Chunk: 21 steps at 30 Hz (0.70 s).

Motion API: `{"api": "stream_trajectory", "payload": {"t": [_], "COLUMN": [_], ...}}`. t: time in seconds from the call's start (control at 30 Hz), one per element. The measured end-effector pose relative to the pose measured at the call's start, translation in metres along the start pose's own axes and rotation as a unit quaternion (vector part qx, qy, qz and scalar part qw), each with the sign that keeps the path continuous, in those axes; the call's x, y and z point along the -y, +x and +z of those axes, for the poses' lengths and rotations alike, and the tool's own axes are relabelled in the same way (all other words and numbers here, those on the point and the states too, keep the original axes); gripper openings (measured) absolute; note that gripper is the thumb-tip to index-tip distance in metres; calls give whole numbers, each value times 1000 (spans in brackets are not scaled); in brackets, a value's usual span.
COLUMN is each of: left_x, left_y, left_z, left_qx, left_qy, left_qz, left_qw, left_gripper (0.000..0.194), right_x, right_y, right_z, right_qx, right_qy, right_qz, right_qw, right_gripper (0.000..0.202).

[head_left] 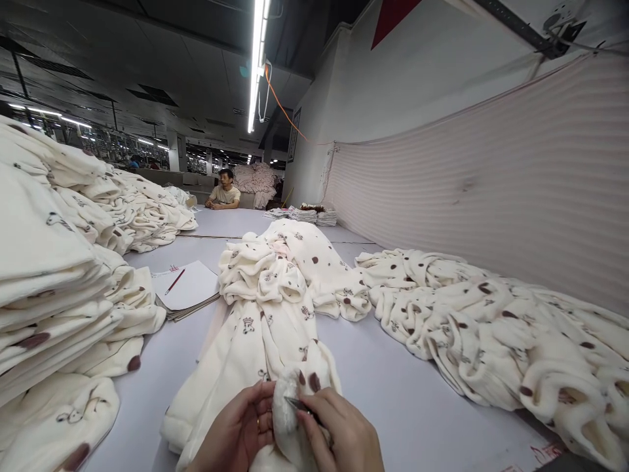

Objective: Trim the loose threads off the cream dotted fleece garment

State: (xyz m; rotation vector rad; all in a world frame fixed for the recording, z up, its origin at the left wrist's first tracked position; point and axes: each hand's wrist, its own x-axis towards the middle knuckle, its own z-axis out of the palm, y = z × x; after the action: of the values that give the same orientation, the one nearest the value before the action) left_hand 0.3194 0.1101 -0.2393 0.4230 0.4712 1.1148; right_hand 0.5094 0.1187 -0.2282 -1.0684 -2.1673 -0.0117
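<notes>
A cream fleece garment (280, 328) with dark brown spots and small animal prints lies stretched away from me on the table. Its near end is raised in my left hand (240, 426), whose fingers curl behind a rolled, fluffy edge. Closed around a pair of thread snips (296, 404), my right hand (339, 429) sits against that same edge. The snips' pointed metal tip rests on the white fleece; most of their body is hidden by my fingers. A ring shows on a left finger.
Folded fleece pieces (44, 282) are stacked high at left, and a loose heap (491, 334) lies at right. A pencil (175, 280) rests on a paper pad (194, 288). Across the table (236, 223) sits a person (225, 191); a striped cloth (472, 170) hangs along the wall.
</notes>
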Motion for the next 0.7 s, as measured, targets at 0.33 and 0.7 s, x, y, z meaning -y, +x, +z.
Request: {"api": "stream_trajectory", "payload": {"t": [0.33, 0.7], "left_x": [3, -23], "left_y": [-2, -13], "left_z": [9, 14], "left_qx": [-28, -128], "left_qy": [69, 385], "left_qz": [11, 176], "left_qw": [997, 897], "left_gripper": [21, 24], "right_x": [0, 0], "right_y": [1, 7], "right_z": [-9, 16], "right_qx": [1, 20], "right_qy": [56, 232], "right_qz": [50, 215], "right_qw": [997, 948], "right_gripper": [17, 34]}}
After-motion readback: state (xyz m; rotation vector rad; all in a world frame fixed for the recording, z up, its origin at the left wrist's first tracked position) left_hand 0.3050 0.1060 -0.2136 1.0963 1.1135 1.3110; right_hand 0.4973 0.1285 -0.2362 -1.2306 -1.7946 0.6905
